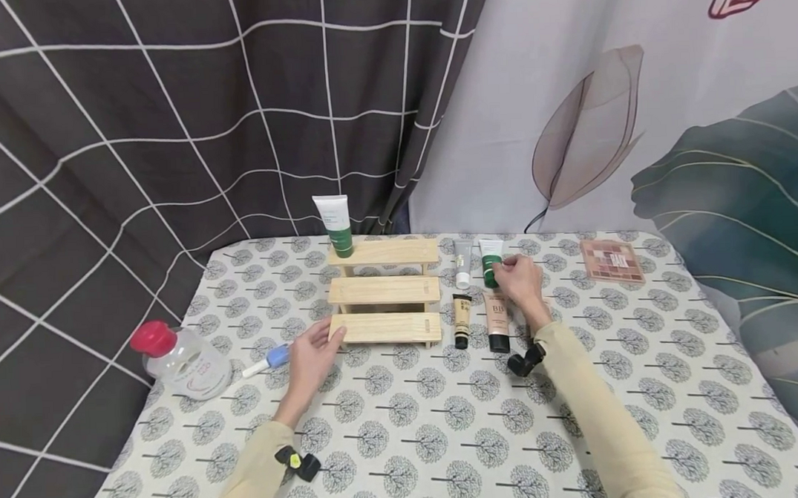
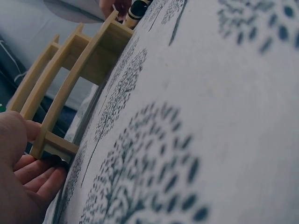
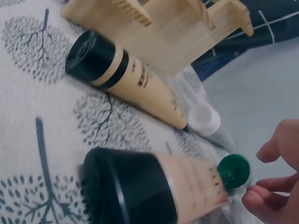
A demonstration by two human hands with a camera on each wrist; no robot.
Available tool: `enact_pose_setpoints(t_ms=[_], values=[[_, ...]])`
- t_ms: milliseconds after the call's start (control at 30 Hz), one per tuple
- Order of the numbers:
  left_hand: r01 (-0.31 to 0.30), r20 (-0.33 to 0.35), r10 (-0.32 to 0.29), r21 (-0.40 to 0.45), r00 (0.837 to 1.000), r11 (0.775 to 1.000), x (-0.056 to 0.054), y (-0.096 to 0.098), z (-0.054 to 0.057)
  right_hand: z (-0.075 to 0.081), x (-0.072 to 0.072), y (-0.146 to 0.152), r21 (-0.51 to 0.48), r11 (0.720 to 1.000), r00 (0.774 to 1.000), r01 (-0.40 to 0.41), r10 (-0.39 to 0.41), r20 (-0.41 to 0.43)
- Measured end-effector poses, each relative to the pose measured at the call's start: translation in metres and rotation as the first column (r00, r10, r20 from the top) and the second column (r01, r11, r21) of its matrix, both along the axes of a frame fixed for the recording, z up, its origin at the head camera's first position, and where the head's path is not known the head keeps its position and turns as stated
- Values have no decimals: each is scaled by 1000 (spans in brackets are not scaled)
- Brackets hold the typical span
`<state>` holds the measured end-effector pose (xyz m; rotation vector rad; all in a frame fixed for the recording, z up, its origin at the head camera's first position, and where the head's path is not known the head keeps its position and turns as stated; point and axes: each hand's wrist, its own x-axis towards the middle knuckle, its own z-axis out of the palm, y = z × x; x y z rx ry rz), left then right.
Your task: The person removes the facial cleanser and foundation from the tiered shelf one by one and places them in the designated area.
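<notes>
A three-step wooden display stand [image 1: 384, 290] stands mid-table. At the left end of its lowest step, my left hand [image 1: 310, 359] grips it, thumb against the board and fingers below, as the left wrist view shows. My right hand [image 1: 522, 282] is beside a small white-and-green tube [image 1: 491, 263]. In the right wrist view its thumb and fingers are spread near the green cap [image 3: 234, 171], not closed round it. Nearby lie a BB cream tube [image 1: 498, 320], a beige tube with a black cap [image 1: 461, 320] and a grey tube with a white cap [image 1: 463, 263].
Another white-and-green tube [image 1: 336, 226] stands on the top step's left end. Left of the stand are a blue-and-white tube [image 1: 267, 361] and a clear bottle with a red top [image 1: 193, 362]. An eyeshadow palette [image 1: 611, 262] lies far right. Curtains [image 1: 285, 98] hang behind the table.
</notes>
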<state>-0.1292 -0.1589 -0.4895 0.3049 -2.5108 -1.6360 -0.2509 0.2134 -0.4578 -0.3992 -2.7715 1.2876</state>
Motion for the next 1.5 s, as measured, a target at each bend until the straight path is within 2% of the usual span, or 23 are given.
enact_pose_setpoints(t_ms=[133,333,533,633,800,1000,1167,1500], values=[[2,8,-2,7,1000,1000,1,0,-1,9,0,-5,-11,1000,999,-10,9,-52],[-6,9,6,10,1000,1000,0,-1,-2,30,0,-25,-109,993,990,-42,27,-140],[-3,3,3,11,1000,1000,0,0,0,50,3,-52,-166,981,964,-103,57,-261],[-3,0,3,7,1000,1000,0,0,-1,58,4,-67,-213,967,954,-140,74,-290],[-3,-5,3,10,1000,1000,-1,0,0,68,4,-90,-228,952,937,-205,123,-328],[-2,-1,2,17,1000,1000,0,0,-1,75,2,-117,-203,940,910,-273,185,-370],[2,-1,-2,13,1000,1000,1,0,-1,76,1,-139,-222,921,907,-319,228,-355],[1,-11,-1,-5,1000,1000,1,1,1,69,-4,-175,-240,884,883,-402,304,-357]])
